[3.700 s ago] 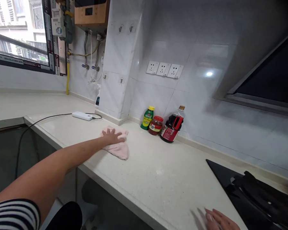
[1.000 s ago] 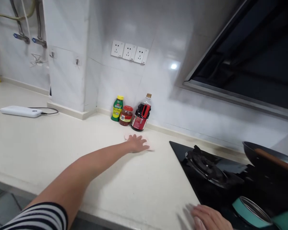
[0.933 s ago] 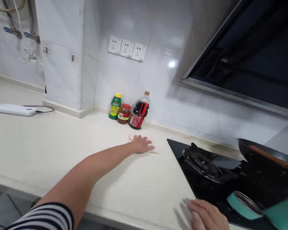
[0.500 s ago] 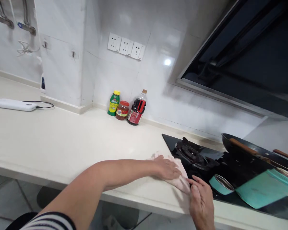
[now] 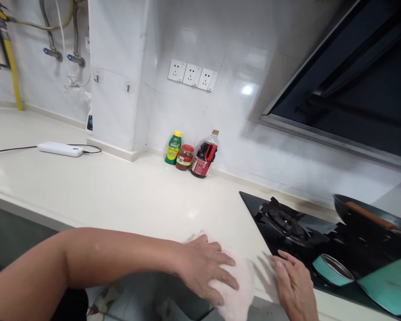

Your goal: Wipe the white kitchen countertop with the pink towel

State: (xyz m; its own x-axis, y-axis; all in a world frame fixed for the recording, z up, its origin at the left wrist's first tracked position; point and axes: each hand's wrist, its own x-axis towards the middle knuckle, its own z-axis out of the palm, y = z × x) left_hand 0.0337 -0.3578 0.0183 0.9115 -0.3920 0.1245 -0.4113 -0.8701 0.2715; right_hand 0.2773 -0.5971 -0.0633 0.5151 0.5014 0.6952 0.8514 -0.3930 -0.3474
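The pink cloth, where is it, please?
Low in the head view, right of centre, the pink cloth lies under the left hand at the counter's front edge.

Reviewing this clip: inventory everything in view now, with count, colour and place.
Counter: 1, cream, across middle
Cloth: 1, pale pink, front counter edge
Jar: 1, red-brown, back of counter
Bottles: 2, green and dark, flanking jar
Sprayer: 1, white, left rear
Device: 1, white, counter's left
Cable: 1, black, at device
Sockets: 3, white, above jar
Hooks: 2, dark, left of sockets
Valves: 2, blue-handled, upper left
Hoses: 2, grey, above valves
Pipe: 1, yellow, far left
Hood: 1, black, upper right
Hob: 1, black, right
Burner: 1, black, on hob
Pan: 1, black, far right
Round piece: 1, turquoise, on hob
Container: 1, turquoise, right edge
Left hand: 1, bare, on cloth
Right hand: 1, bare, beside hob
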